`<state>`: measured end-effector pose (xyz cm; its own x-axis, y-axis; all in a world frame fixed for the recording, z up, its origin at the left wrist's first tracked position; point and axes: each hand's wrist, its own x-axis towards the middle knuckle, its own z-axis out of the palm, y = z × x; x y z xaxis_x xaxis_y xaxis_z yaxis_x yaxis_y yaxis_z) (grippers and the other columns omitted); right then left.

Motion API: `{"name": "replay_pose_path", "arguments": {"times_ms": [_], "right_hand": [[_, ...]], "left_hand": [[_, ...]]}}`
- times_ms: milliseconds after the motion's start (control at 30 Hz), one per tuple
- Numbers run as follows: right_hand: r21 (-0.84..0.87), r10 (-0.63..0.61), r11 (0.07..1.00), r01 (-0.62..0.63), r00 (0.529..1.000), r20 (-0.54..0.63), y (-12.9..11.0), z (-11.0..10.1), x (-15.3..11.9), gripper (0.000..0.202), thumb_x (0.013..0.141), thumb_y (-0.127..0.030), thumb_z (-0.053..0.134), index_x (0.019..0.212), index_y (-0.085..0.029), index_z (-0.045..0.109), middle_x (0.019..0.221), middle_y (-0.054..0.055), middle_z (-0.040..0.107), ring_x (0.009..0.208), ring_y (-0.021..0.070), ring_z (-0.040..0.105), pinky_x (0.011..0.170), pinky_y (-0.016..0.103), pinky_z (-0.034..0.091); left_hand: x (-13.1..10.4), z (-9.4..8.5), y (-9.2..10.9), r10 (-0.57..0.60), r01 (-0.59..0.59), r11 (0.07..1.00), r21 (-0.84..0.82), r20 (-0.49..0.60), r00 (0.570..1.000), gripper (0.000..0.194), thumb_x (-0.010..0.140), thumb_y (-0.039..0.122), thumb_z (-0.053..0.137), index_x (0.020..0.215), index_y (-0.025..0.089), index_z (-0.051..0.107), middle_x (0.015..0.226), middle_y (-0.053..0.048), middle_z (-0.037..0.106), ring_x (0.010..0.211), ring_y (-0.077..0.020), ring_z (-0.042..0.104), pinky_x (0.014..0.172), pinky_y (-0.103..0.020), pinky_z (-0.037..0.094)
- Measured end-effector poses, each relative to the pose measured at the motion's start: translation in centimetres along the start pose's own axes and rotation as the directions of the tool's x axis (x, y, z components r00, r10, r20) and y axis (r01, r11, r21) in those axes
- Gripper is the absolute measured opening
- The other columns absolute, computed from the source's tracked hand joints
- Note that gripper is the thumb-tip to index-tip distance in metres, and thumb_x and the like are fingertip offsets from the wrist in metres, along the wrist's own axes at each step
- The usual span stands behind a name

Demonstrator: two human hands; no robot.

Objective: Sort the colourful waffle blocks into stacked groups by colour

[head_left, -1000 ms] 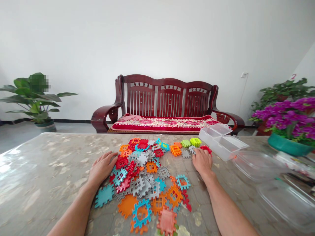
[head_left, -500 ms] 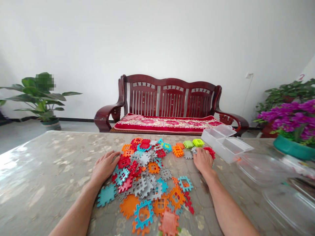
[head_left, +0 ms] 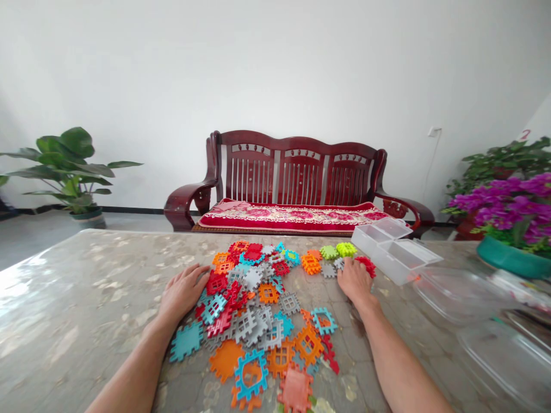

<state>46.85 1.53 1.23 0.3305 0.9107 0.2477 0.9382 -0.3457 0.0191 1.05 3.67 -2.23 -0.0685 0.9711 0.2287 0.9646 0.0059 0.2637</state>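
Note:
Toothed plastic pieces in red, grey, orange and blue lie in a loose heap, with a grey piece (head_left: 252, 279) near its middle. My left hand (head_left: 184, 288) rests palm down at the heap's left edge, fingers spread, beside a red piece (head_left: 216, 283). At the right, my right hand (head_left: 355, 279) lies on the table by smaller groups: orange pieces (head_left: 310, 264), a flat grey piece (head_left: 328, 270), lime green pieces (head_left: 346, 249) and red pieces (head_left: 365, 266). Its fingertips touch or cover a small grey piece (head_left: 340, 263); whether they grip it is unclear.
A clear divided box (head_left: 398, 267) stands open behind my right hand. Transparent lids (head_left: 456, 295) lie at the right, near a teal pot (head_left: 512, 258) of purple flowers. Beyond the table (head_left: 86, 298) is a wooden bench (head_left: 301, 178) with a red cover.

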Motion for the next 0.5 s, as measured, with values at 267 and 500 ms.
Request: {"name": "replay_pose_path", "arguments": {"times_ms": [267,500], "right_hand": [[0.006,0.054,0.998,-0.055,0.997,0.061,-0.1,-0.5,0.0,0.036,0.091,-0.036,0.051,0.115,-0.011,0.06,0.112,0.021,0.063,0.109,0.0315,0.061,0.085,0.038,0.047],[0.012,0.067,0.998,-0.069,0.992,0.105,-0.3,-1.1,-0.3,0.042,0.088,-0.039,0.052,0.116,-0.01,0.062,0.112,0.023,0.064,0.109,0.0342,0.062,0.085,0.042,0.048]], "left_hand": [[0.0,-0.2,0.2,-0.001,0.001,1.0,-0.008,0.012,1.0,0.051,0.094,0.046,0.031,0.127,0.028,0.064,0.143,-0.006,0.057,0.134,-0.0261,0.05,0.113,-0.044,0.035],[-0.1,-0.4,0.3,-0.007,0.007,1.0,-0.005,0.021,1.0,0.051,0.095,0.046,0.03,0.128,0.029,0.064,0.144,-0.006,0.056,0.135,-0.0249,0.049,0.114,-0.043,0.035]]}}
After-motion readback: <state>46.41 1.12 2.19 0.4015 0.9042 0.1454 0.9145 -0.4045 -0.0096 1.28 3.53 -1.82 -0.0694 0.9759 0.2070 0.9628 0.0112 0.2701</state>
